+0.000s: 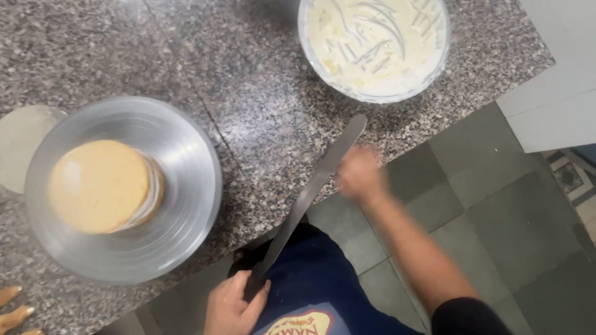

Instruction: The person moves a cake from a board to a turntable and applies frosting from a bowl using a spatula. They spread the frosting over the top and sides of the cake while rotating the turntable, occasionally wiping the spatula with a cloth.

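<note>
My left hand (233,307) grips the dark handle of a long flat metal spatula (313,186), whose blade slants up and right over the granite counter's edge. My right hand (361,174) is motion-blurred right beside the blade, near the counter edge; I cannot tell whether it holds anything or touches the blade. A steel bowl (186,155) at the left holds a stack of round tan cake layers (104,186). A glass bowl (310,46) of white cream with streak marks stands at the top right of the counter.
The speckled granite counter (248,93) ends in a diagonal edge, with grey floor tiles (496,205) below. A round pale disc (18,142) lies partly under the steel bowl at the far left. A white cabinet (559,74) is at the right.
</note>
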